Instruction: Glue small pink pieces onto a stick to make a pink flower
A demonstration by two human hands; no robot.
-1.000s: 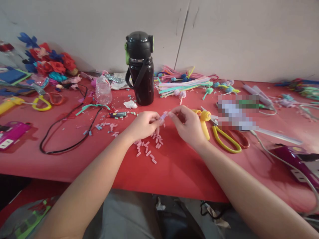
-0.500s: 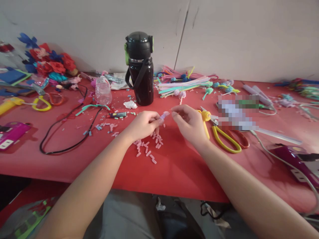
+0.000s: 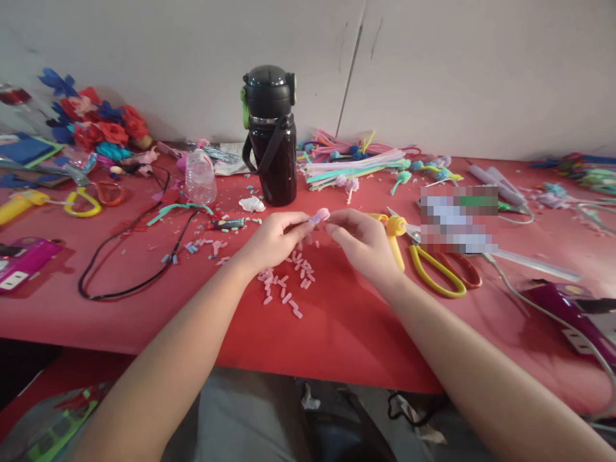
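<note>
My left hand (image 3: 279, 239) pinches a small fuzzy pink-and-lilac pipe-cleaner flower (image 3: 322, 214) between thumb and fingers, just above the table. At its right side, the closed fingertips of my right hand (image 3: 368, 240) meet the flower; the exact grip is partly hidden. Below my left hand lie many short cut pink pipe-cleaner pieces (image 3: 283, 296). Behind my right wrist rests a yellow glue gun (image 3: 396, 226), partly covered. Scissors with yellow and red handles (image 3: 439, 277) lie just to the right of it.
A black flask (image 3: 272, 141) stands behind my hands, with a clear plastic bottle (image 3: 201, 178) to its left. Pipe-cleaner bundles (image 3: 356, 168) lie at the back. A black cord (image 3: 103, 296) loops at left. A purple device (image 3: 568, 314) sits at right, near a white cable.
My right hand has moved slightly left, closing the gap so its fingertips reach the flower. The flower's pink head now shows more plainly, turned upward. My left hand has barely moved.
</note>
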